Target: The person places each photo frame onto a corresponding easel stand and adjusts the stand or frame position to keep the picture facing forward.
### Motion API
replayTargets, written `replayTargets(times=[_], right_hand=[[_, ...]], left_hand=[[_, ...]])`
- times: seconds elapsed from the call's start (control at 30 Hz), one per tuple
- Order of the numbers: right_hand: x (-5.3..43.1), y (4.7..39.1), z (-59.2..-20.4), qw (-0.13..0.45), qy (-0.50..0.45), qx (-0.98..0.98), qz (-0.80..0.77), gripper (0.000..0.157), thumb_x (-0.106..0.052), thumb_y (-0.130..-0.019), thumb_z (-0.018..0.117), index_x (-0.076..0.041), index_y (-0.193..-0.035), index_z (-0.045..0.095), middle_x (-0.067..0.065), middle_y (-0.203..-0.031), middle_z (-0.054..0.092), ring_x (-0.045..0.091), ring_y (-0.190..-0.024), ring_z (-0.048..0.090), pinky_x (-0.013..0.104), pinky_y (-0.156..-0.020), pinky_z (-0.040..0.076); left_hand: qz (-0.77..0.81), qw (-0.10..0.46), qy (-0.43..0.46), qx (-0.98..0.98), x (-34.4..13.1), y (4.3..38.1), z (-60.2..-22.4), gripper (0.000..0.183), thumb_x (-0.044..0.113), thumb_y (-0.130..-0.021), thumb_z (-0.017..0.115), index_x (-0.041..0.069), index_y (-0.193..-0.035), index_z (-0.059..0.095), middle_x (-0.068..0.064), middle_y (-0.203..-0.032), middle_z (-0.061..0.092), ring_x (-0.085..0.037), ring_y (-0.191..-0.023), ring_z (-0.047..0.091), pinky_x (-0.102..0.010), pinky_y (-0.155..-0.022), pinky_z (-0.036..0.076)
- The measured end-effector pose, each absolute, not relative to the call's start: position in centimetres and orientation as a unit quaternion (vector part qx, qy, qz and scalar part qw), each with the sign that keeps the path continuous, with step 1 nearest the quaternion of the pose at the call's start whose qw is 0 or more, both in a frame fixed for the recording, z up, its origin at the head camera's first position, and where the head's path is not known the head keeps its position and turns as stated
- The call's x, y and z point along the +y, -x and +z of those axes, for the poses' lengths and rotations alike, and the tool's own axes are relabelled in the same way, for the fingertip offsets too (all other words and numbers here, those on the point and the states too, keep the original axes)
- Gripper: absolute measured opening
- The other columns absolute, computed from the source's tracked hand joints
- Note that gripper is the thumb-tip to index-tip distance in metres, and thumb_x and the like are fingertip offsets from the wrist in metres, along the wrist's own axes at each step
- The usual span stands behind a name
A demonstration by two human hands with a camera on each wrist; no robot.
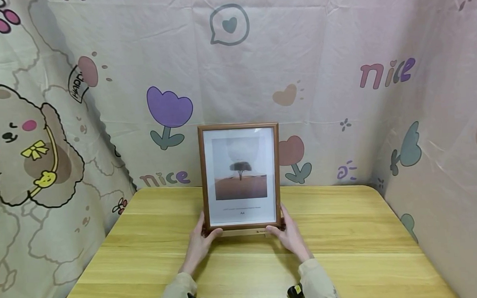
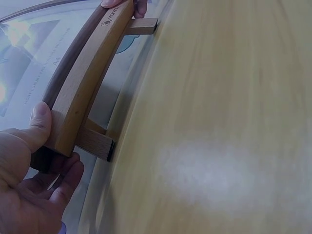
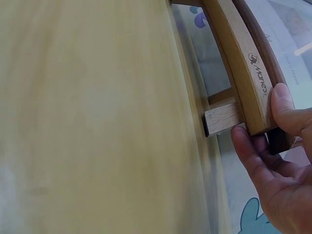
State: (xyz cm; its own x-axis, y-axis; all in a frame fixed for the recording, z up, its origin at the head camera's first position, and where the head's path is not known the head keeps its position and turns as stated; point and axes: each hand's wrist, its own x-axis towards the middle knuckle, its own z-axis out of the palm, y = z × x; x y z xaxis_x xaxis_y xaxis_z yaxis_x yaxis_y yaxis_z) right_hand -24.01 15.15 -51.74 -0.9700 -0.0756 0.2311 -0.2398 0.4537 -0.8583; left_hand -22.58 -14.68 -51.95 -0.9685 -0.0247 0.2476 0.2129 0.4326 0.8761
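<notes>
A brown wooden picture frame [image 1: 240, 175] with a print of a lone tree stands upright, leaning slightly back, on the pale wooden ledge [image 1: 240, 233] of a small easel. At its lower left corner my left hand [image 1: 200, 240] grips the frame, thumb in front and fingers curled behind. My right hand [image 1: 291, 236] holds the lower right corner the same way. Both thumbs also touch the ends of the ledge [image 3: 243, 68]. Short easel feet [image 2: 96, 142] with dark tips stick out below the ledge in the wrist views. The rest of the easel is hidden behind the frame.
The stand is on a light wood-grain table [image 1: 346, 233], near its middle. Patterned cloth [image 1: 235, 69] with cartoon drawings hangs behind and at both sides. The table's back edge runs close behind the frame.
</notes>
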Motion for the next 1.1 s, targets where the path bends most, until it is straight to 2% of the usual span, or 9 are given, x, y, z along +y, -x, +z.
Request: replayTargets(times=[0.1, 0.27, 0.53, 0.77, 1.1], right_hand=[[15.3, 24.0, -51.8, 0.087, -0.094, -0.848, 0.514, 0.094, -0.017, -0.086, 0.079, -0.008, -0.160, 0.021, 0.022, -0.101, 0.073, 0.020, -0.087, 0.070, 0.031, -0.084, 0.057], [15.5, 23.9, -51.8, 0.089, -0.091, -0.852, 0.507, 0.095, -0.017, -0.086, 0.079, -0.008, -0.160, 0.021, 0.021, -0.101, 0.073, 0.019, -0.088, 0.070, 0.032, -0.085, 0.057], [15.8, 23.7, -51.6, 0.088, -0.089, -0.853, 0.507, 0.095, -0.018, -0.086, 0.079, -0.008, -0.160, 0.021, 0.023, -0.102, 0.072, 0.022, -0.089, 0.070, 0.033, -0.085, 0.057], [16.0, 23.4, -51.6, 0.093, -0.088, -0.854, 0.504, 0.094, -0.015, -0.086, 0.079, -0.007, -0.160, 0.022, 0.022, -0.098, 0.072, 0.022, -0.086, 0.070, 0.031, -0.081, 0.057], [16.5, 23.4, -51.7, 0.096, -0.080, -0.853, 0.507, 0.092, -0.014, -0.086, 0.079, -0.009, -0.159, 0.023, 0.021, -0.097, 0.072, 0.019, -0.084, 0.069, 0.029, -0.079, 0.057]], left_hand=[[-0.530, 0.107, 0.055, -0.839, -14.5, 22.6, -52.0, 0.094, 0.024, -0.088, 0.076, 0.004, -0.161, 0.018, -0.032, -0.156, 0.035, -0.047, -0.134, 0.050, -0.053, -0.111, 0.043], [-0.532, 0.105, 0.055, -0.839, -14.3, 22.7, -52.1, 0.094, 0.025, -0.089, 0.075, 0.001, -0.160, 0.018, -0.033, -0.155, 0.036, -0.047, -0.134, 0.051, -0.053, -0.110, 0.044], [-0.531, 0.111, 0.063, -0.838, -14.0, 22.8, -52.3, 0.094, 0.026, -0.089, 0.075, 0.006, -0.161, 0.019, -0.033, -0.153, 0.039, -0.046, -0.133, 0.052, -0.053, -0.110, 0.044], [-0.530, 0.111, 0.061, -0.838, -13.7, 22.9, -52.4, 0.094, 0.027, -0.088, 0.076, 0.003, -0.160, 0.020, -0.032, -0.155, 0.036, -0.045, -0.135, 0.050, -0.054, -0.112, 0.042], [-0.534, 0.117, 0.067, -0.835, -13.2, 22.9, -52.2, 0.095, 0.026, -0.086, 0.077, 0.005, -0.160, 0.021, -0.034, -0.152, 0.040, -0.044, -0.133, 0.052, -0.054, -0.113, 0.042]])
